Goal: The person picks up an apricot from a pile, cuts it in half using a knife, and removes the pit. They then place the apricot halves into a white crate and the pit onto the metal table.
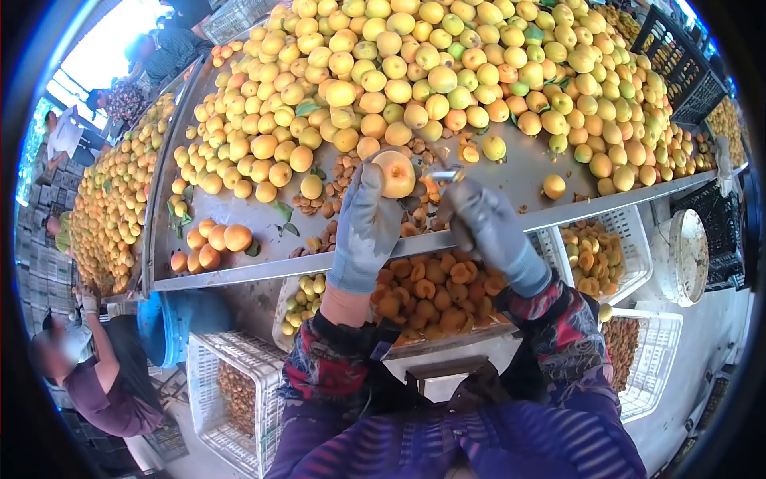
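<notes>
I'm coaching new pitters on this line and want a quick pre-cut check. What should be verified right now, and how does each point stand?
1. Left hand grips the apricot firmly: ok.
2. Right hand holds the small blade: ok.
3. Both hands gloved: ok.
4. Blade edge clear of left fingers: cannot tell.
5. Tray of halved apricots sits below the hands: ok.
6. Pits piled on the metal table, clear of the tray: ok.

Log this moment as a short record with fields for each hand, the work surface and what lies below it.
left hand: gloved, fingers closed round one apricot, raised over the table edge
right hand: gloved, gripping a small metal tool whose tip sits beside the fruit
metal table: heaped with whole yellow and orange apricots, loose pits near the hands
white crate: under the table edge, holding halved fruit
co-worker: lower left, beside another table
</notes>
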`<control>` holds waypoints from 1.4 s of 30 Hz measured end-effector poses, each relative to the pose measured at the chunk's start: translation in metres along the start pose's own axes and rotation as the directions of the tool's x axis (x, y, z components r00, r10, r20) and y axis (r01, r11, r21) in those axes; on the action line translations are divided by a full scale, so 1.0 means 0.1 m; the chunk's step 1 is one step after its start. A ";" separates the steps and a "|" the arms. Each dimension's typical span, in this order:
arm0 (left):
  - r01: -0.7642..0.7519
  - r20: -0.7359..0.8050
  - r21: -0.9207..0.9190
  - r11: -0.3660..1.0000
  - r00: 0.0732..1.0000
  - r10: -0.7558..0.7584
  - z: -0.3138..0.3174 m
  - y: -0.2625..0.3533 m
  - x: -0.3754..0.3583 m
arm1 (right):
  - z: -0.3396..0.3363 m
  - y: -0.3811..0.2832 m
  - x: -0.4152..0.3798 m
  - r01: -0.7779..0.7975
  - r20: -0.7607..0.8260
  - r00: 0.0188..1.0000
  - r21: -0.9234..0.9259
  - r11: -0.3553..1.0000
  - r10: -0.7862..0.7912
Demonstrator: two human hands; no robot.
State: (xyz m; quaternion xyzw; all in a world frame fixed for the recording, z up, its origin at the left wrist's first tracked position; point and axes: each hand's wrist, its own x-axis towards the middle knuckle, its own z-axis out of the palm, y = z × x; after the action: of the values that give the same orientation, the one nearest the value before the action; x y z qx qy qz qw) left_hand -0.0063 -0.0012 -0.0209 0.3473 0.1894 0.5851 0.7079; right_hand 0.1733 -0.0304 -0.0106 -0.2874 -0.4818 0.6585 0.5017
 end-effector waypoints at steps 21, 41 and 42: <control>-0.085 -0.009 0.017 0.996 0.996 0.086 0.16 0.05 -0.05 | 0.10 0.17 -0.05 0.006 0.041 0.999 -0.274 0.962 0.005; -0.079 -0.154 0.266 0.961 0.980 0.123 0.16 0.00 0.05 | 0.17 0.32 0.08 0.072 -0.114 0.971 -0.696 0.715 -0.209; -0.124 -0.159 0.355 0.926 0.969 0.191 0.16 -0.02 0.05 | 0.19 0.30 0.08 0.074 -0.113 0.971 -0.696 0.714 -0.210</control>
State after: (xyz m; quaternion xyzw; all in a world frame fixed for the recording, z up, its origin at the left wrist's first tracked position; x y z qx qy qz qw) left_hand 0.0072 -0.0009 -0.0103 0.4217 0.3266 0.6288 0.5657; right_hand 0.1434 -0.0307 -0.0302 -0.4740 -0.6633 0.3631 0.4511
